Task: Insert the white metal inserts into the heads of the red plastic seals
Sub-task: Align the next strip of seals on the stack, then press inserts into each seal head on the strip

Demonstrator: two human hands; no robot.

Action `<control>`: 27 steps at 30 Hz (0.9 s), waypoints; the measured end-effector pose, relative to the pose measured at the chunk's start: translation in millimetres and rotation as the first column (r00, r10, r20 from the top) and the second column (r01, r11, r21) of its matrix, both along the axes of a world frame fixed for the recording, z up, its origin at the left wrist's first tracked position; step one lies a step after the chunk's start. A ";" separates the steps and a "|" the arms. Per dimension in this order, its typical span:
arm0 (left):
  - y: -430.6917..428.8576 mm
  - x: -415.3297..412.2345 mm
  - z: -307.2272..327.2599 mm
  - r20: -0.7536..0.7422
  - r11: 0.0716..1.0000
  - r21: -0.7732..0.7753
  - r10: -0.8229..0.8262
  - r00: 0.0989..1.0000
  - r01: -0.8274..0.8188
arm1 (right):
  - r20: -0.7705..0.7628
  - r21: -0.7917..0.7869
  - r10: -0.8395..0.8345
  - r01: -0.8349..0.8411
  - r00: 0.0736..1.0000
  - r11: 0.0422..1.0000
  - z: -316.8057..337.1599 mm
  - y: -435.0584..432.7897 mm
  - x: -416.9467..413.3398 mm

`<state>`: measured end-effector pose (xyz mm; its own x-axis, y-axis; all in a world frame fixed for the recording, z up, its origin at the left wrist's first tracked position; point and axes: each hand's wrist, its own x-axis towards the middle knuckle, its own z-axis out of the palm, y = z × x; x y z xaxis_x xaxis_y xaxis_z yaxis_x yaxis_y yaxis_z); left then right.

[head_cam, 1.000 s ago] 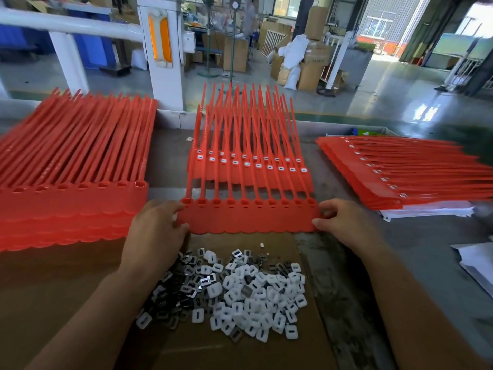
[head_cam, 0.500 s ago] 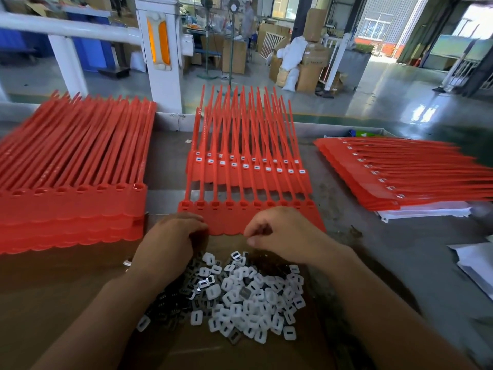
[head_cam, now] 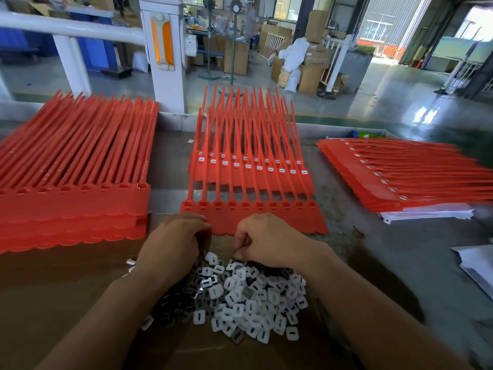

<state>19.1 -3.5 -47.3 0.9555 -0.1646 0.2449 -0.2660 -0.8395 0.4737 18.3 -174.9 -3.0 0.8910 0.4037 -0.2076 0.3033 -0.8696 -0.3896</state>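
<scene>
A strip of red plastic seals [head_cam: 269, 218] lies in front of me, its row of heads empty. Behind it lie more red seals [head_cam: 248, 166] with white inserts in their heads. A pile of white metal inserts [head_cam: 248, 297] sits on brown cardboard [head_cam: 53, 289] near me. My left hand [head_cam: 173, 244] rests on the pile's far left edge with its fingers curled down; what they hold is hidden. My right hand [head_cam: 266, 241] is at the pile's far edge, thumb and forefinger pinching an insert.
A tall stack of red seal strips [head_cam: 74, 204] lies to the left, another stack [head_cam: 400, 182] on white sheets to the right. White paper [head_cam: 477, 265] sits at the right edge of the grey table [head_cam: 400, 263]. A white rail and post stand behind.
Both hands left the ends of the front seal strip and came together at the far edge of the insert pile. The strip stays where it was set down.
</scene>
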 end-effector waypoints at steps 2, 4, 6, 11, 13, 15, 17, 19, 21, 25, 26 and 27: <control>-1.1 0.2 1.1 0.004 1.000 0.005 0.000 1.000 0.000 | -0.022 0.019 0.005 -0.005 1.000 1.000 1.5 -0.5 -0.5; -1.1 -0.8 1.9 0.002 1.000 0.007 -0.003 1.000 0.003 | -0.032 0.033 0.016 -0.015 0.999 0.999 2.9 -0.7 -1.5; -1.3 -1.6 2.8 -0.007 1.000 0.011 -0.008 1.000 0.009 | -0.026 0.037 0.020 -0.019 0.999 0.999 3.4 -0.7 -2.1; -2.2 -2.2 5.4 -0.039 1.000 0.017 -0.012 0.999 0.012 | 0.002 0.114 -0.056 0.055 0.998 0.992 4.8 -2.4 -0.4; -2.2 -2.8 6.1 -0.041 1.000 0.022 -0.011 0.999 0.012 | -0.010 0.155 -0.071 0.072 0.997 0.985 3.9 -3.2 0.6; -2.4 -3.1 6.7 -0.040 1.000 0.026 -0.013 0.999 0.014 | -0.016 0.204 -0.075 0.077 0.997 0.976 1.5 -2.7 1.2; -2.7 -3.3 7.1 -0.037 0.999 0.028 -0.015 0.999 0.016 | 0.006 0.225 -0.078 0.074 0.997 0.972 -0.6 -1.6 1.6; -2.8 -3.6 7.4 -0.027 0.999 0.037 -0.023 0.999 0.024 | 0.034 0.235 -0.077 0.067 0.996 0.970 -1.9 -0.9 2.5; -2.4 -4.3 7.8 -0.015 0.998 0.045 -0.032 0.999 0.033 | 0.058 0.250 -0.077 0.060 0.995 0.966 -1.9 0.5 3.5; -1.9 -6.7 9.0 -0.006 0.997 0.060 -0.048 0.999 0.049 | 0.107 0.303 -0.096 0.060 0.990 0.951 -2.7 4.6 8.1; -2.2 -7.4 9.4 -0.004 0.997 0.066 -0.050 0.999 0.050 | 0.111 0.325 -0.106 0.064 0.988 0.944 -2.7 5.8 10.2; -2.7 -8.4 10.0 -0.003 0.996 0.074 -0.048 0.999 0.048 | 0.110 0.347 -0.119 0.074 0.987 0.935 -3.0 7.3 12.8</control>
<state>10.8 -6.2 -37.4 0.9463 -0.2280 0.2290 -0.3064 -0.8584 0.4114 31.0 -167.7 -6.0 0.9390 0.3409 0.0450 0.2912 -0.7187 -0.6314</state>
